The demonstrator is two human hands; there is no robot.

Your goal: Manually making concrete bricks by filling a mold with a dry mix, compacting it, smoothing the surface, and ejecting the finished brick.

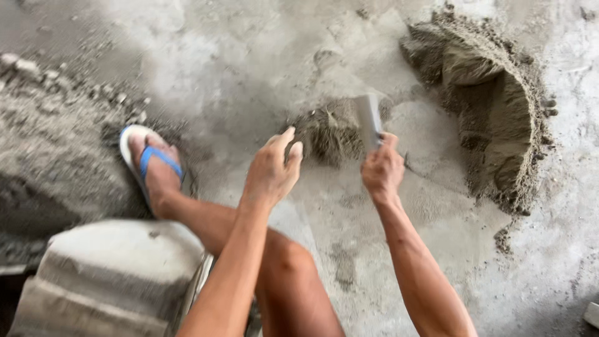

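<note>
Right hand [382, 170]: clenched on the handle of a trowel [369, 118], blade upright and blurred, its upper part against a small mound [327, 132].
Left hand [271, 170]: released, fingers loosely curled, holding nothing, just left of the small mound.
Small mound: damp grey mortar on the concrete floor [249, 56], between both hands.
Large pile [493, 106]: same mix, right of the trowel, well apart, with scooped faces.
Foot [156, 168]: in a blue-strapped sandal, left of the left hand.
Rubble [50, 125]: loose grit and stones, far left.
Sack [106, 274]: grey, lower left, beside the knee.
</note>
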